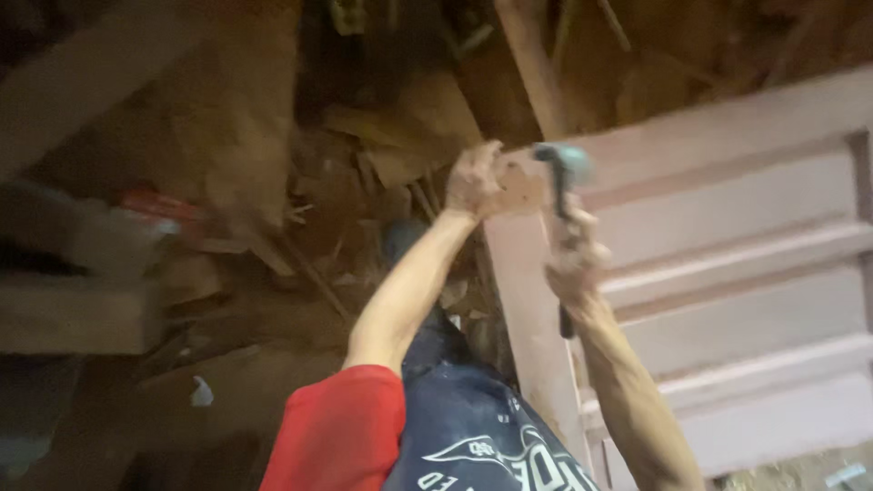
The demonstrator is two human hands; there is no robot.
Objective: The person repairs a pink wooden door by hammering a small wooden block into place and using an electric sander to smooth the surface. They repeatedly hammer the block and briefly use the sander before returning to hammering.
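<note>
The whole view is motion-blurred; fine detail is lost. The frame (pixel 727 273), a pale slatted wooden piece, is cut off by the right and bottom edges of the picture. Its left stile runs from the upper corner near the hands down toward the bottom centre. The floor (pixel 227 182) behind is covered with scrap wood, indistinct in the dark.

A hammer (pixel 564 195) is held in the right hand (pixel 575 259). The fingers are closed around the handle at mid-length. The long axis of the hammer is near vertical in the picture; the grey-teal head is at the top, at the upper left corner of the frame, and the dark handle end shows below the fist. Which way the striking face points cannot be made out.

The left hand (pixel 475 182) is closed on a small block (pixel 520 186) at the same corner, just left of the hammer head. The fingertips are hidden behind the block. A red sleeve (pixel 341 427) is seen at the bottom centre.
</note>
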